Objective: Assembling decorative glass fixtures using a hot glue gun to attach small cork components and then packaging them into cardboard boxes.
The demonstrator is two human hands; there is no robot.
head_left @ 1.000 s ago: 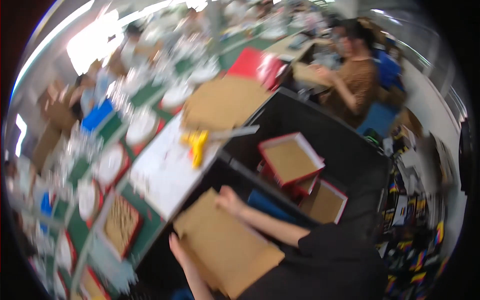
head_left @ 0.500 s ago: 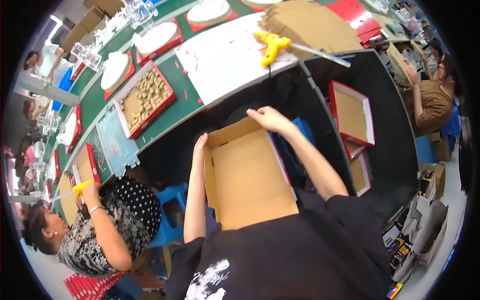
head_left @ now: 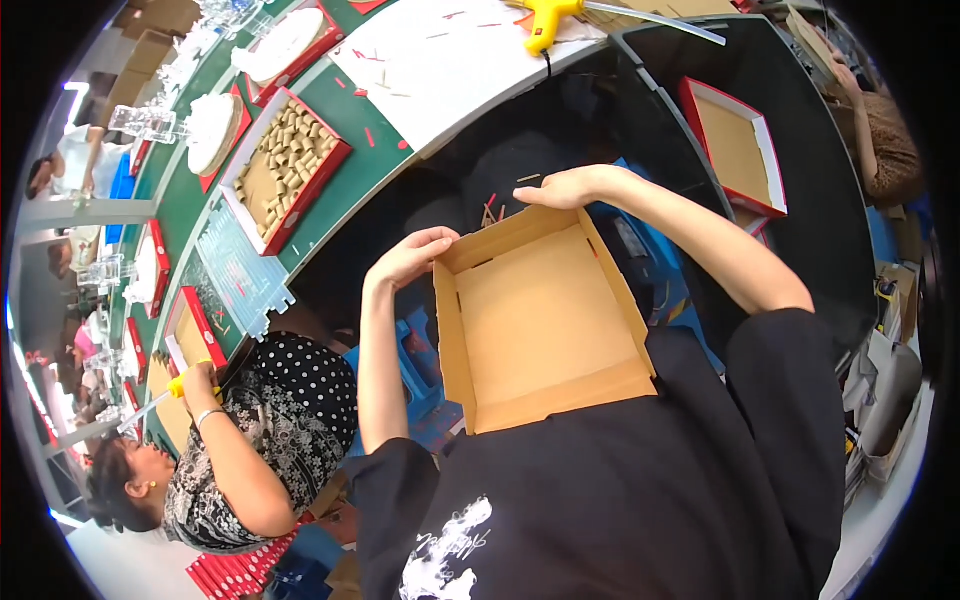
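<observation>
A shallow open cardboard box, brown inside, rests tilted against my lap and the front of my black shirt. My left hand grips its far left corner, fingers over the rim. At the far right corner my right hand holds the top edge, thumb side outward. Nothing lies inside the box. Its outer faces are mostly hidden from here. Several small sticks are visible on the dark surface just beyond the far rim.
A yellow glue gun lies on the table's white sheet. A red-edged box of small cardboard rolls sits on the green table. To the right, a black bin holds a red-and-white box. At left a co-worker holds another glue gun.
The view has shifted, so the table sits higher in the picture. The box has tipped flatter, and its near flap now shows. Both hands still hold its far corners.
</observation>
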